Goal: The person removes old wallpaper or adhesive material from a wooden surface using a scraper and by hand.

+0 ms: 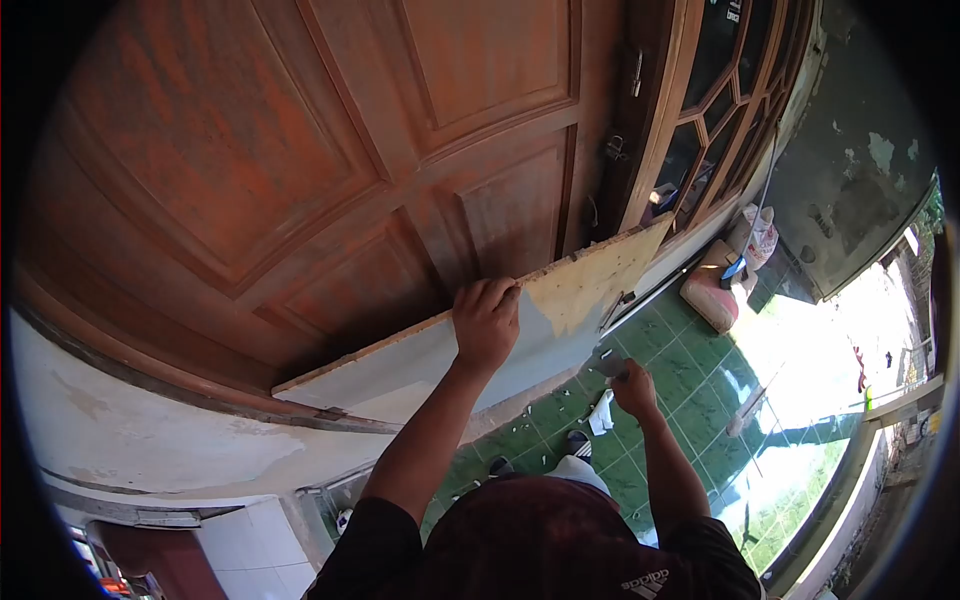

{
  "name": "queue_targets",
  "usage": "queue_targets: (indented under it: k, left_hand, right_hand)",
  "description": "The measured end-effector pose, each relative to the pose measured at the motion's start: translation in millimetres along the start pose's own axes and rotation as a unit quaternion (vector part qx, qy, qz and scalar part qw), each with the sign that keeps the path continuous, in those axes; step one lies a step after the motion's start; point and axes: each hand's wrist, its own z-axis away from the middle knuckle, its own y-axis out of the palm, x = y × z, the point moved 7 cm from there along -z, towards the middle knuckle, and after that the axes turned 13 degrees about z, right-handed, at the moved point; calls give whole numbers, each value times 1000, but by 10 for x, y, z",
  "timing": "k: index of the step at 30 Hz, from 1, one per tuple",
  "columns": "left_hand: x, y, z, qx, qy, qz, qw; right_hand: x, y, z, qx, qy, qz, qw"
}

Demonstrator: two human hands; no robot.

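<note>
Behind everything else: panelled brown door. Green tiled floor spreads out at lower right. Long board, part grey paint, part bare wood, stands on its long edge in front of the door. Left hand grips its top edge. Right hand is closed on a flat-bladed scraper, near the board. White scrap lies on the tiles.

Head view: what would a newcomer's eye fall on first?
Probably the big brown door, filling the upper left. In front of it, the left hand grips the upper edge of a long, part-grey board. Lower right of that, the right hand holds a flat-bladed tool over green floor tiles.
</note>
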Motion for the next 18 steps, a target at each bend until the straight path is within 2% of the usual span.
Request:
queue_targets:
  k: [5, 8, 11, 14, 17, 18]
  left_hand:
    - [-85, 46, -19, -47, 30, -25, 998]
    - [-109, 63, 46, -62, 46, -35, 996]
    - [-79, 108, 80, -55, 31, -63, 996]
    - [-23, 165, 163, -55, -5, -57, 997]
    - [-57, 153, 178, -30, 6, -56, 998]
    - [-61, 155, 198, -17, 8, -52, 998]
  right_hand:
    - [-571, -7, 74, 46, 27, 50, 997]
    - [-725, 24, 113, 66, 7, 73, 995]
    - [-835, 112, -1, 124, 1, 104, 987]
    - [-640, -79, -71, 107, -44, -52, 992]
    - [-450, -29, -280, 203, -46, -211, 955]
    - [-434, -4, -356, 202, -71, -171, 962]
